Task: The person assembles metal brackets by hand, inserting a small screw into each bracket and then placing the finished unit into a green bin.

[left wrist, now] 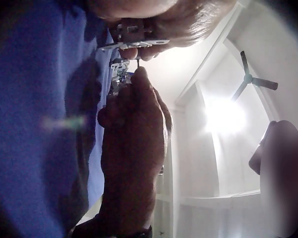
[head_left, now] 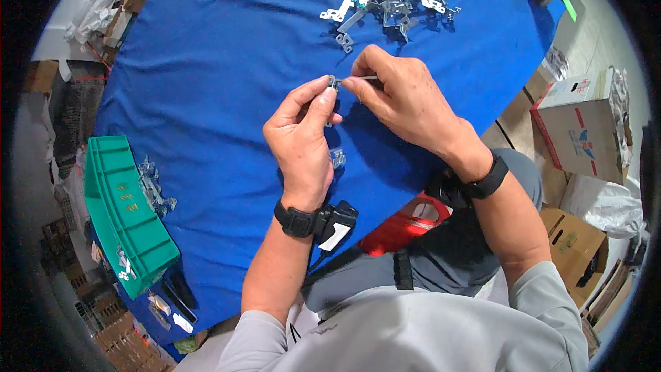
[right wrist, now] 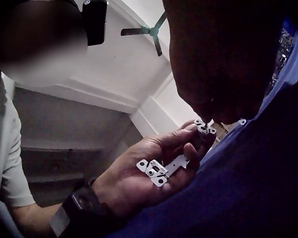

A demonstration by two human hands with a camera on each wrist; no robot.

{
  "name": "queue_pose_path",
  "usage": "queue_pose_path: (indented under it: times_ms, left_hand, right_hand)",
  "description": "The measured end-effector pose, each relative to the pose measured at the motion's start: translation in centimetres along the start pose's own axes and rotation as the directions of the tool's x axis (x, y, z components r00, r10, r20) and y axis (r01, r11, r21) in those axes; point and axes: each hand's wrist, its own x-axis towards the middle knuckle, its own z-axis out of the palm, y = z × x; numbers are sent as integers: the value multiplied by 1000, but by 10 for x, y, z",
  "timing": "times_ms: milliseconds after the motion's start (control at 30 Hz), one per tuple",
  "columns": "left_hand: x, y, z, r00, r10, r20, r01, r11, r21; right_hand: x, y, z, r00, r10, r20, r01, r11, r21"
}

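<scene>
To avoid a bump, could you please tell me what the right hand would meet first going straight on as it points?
Most likely the small metal fitting pinched by the left hand, though depth beside the right hand is unclear.

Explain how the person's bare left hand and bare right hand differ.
The left hand cups a silvery metal bracket by its palm, while the right hand pinches a thin, pale piece. From the head view, the left hand shows its thumb side, the right hand its back. Both have curled fingers and black straps at the wrist.
</scene>
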Motion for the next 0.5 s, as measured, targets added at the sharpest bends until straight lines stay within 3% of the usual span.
queue_pose_path:
  times_ms: [100,167,300,367,500]
  left_hand:
    - [0,-2,0,1000,13,2,-13,1000,-17]
    - [0,-2,0,1000,24,4,-24,999,-26]
    - [1,-4,0,1000,24,-3,-24,999,-41]
    - [1,-4,0,1000,30,7,-29,998,-55]
    - [1,-4,1,1000,9,-13,-9,999,-45]
  right_hand:
    - [1,-1,2,992,-57,-109,67,994,87]
    - [1,-5,-6,998,20,53,-20,1000,-18]
    - [1,0,-4,996,31,88,-23,995,-97]
    - [1,-1,-2,997,-70,-17,71,997,31]
    - [0,-2,-4,998,-60,-27,62,996,66]
